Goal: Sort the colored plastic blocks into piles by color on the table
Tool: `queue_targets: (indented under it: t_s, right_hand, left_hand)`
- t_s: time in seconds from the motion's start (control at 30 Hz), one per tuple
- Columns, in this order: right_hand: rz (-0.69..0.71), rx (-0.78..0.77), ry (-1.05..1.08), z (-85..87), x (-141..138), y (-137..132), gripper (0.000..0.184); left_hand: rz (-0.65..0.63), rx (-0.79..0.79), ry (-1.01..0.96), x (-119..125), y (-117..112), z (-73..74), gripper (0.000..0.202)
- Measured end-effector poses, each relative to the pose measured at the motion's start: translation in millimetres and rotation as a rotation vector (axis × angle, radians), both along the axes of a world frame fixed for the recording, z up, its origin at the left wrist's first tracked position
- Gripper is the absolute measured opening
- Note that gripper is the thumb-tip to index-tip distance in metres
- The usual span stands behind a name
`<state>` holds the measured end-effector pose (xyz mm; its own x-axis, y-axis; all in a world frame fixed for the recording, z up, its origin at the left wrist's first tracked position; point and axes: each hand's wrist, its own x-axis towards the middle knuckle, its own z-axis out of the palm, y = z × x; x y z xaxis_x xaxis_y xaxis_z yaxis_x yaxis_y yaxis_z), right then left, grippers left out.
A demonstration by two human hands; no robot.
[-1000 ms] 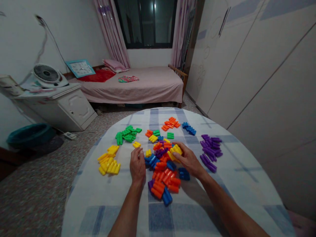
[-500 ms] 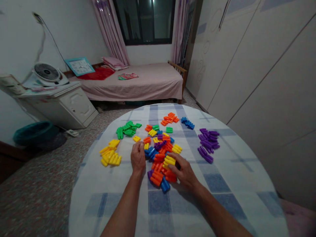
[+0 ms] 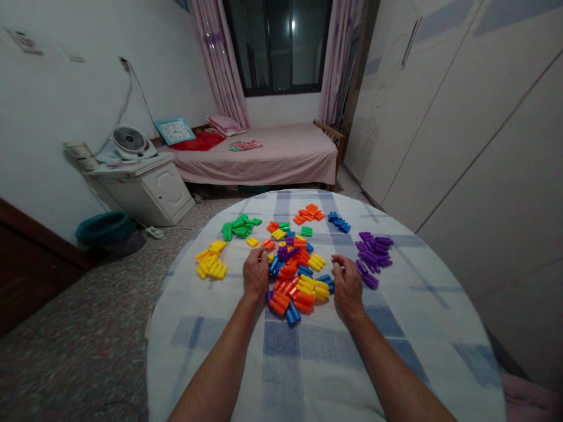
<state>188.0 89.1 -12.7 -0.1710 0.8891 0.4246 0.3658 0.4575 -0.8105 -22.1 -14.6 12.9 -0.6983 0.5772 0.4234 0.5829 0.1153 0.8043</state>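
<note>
A mixed heap of plastic building pieces, with orange pieces (image 3: 285,287), yellow pieces (image 3: 314,287), blue pieces (image 3: 292,315) and purple pieces (image 3: 287,253), lies between my hands. My left hand (image 3: 255,272) rests at the heap's left side with fingers curled in. An orange piece (image 3: 268,244) is by its fingertips; whatever the fingers may hold is hidden. On the heap's right side, my right hand (image 3: 348,282) has bent fingers slightly apart, and I see nothing in it. A blue piece (image 3: 326,282) lies beside its thumb.
Sorted by colour around the heap are a green pile (image 3: 240,227), a yellow pile (image 3: 212,261), an orange pile (image 3: 309,214), a blue pile (image 3: 339,221) and a purple pile (image 3: 373,253). A checked cloth (image 3: 281,375) covers the round table. Beyond stands a bed (image 3: 264,161).
My right hand has moved right, off the yellow piece, which now lies on the heap. Blue pieces show beside it. My left hand stays by the heap's left side. The view has shifted.
</note>
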Motion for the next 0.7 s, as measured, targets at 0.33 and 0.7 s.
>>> queue_targets:
  t_s: [0.33,0.7]
  right_hand:
    - [0.031,-0.057,-0.052,-1.1,1,2,0.035]
    - [0.054,-0.071,-0.021,-0.7,1,2,0.036]
  left_hand:
    - [-0.475,-0.278,0.452,80,-17,52.9,0.025]
    - [-0.322,-0.54,0.594,132,-6,18.2,0.02]
